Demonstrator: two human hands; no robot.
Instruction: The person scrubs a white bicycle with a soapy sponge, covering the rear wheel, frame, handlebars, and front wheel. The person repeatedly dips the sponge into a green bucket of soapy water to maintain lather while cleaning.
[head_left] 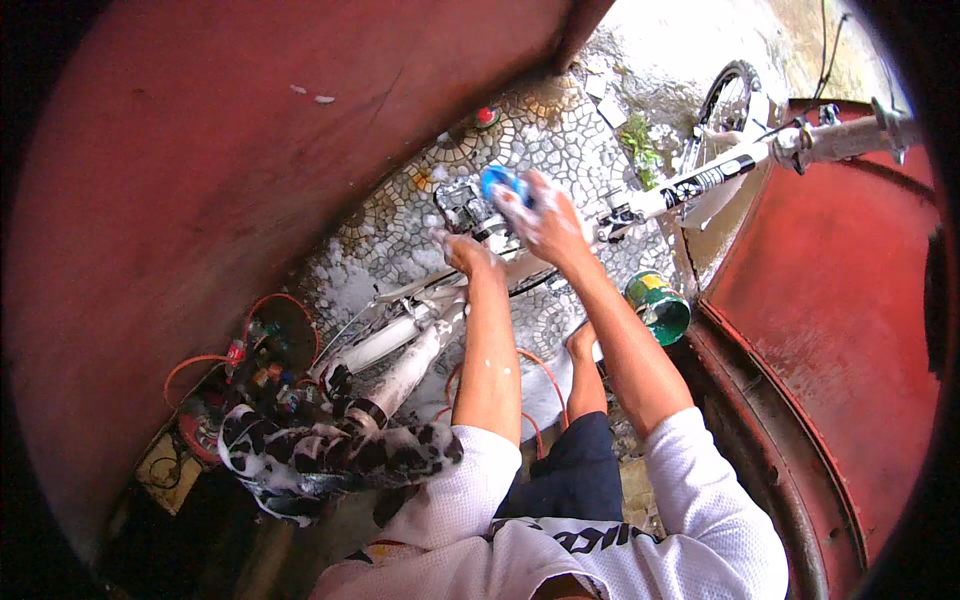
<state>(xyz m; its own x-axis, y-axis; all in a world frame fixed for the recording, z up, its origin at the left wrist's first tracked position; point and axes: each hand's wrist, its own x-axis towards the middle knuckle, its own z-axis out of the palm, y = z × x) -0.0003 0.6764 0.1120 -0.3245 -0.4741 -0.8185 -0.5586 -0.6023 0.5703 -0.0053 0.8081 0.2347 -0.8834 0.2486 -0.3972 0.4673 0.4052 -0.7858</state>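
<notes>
A white bicycle [395, 340], streaked with soap foam, stretches diagonally in front of me from its black saddle [330, 455] at the lower left to its handlebar stem [840, 140] at the upper right. My right hand [545, 222] is foamy and closed on a blue sponge [503, 185] above the middle of the frame. Just left of it, my left hand [470, 253] is curled against the bicycle near the pedal and crank [462, 205]. Foam covers its fingertips, and part of its grip is hidden.
A green can [660, 308] lies tilted right of my forearm. Reddish metal walls [260, 130] flank both sides. At the left sits a round bin [282, 330] with litter. Foam spots the stone-patterned floor [560, 130]. Orange hose [550, 375] loops by my leg.
</notes>
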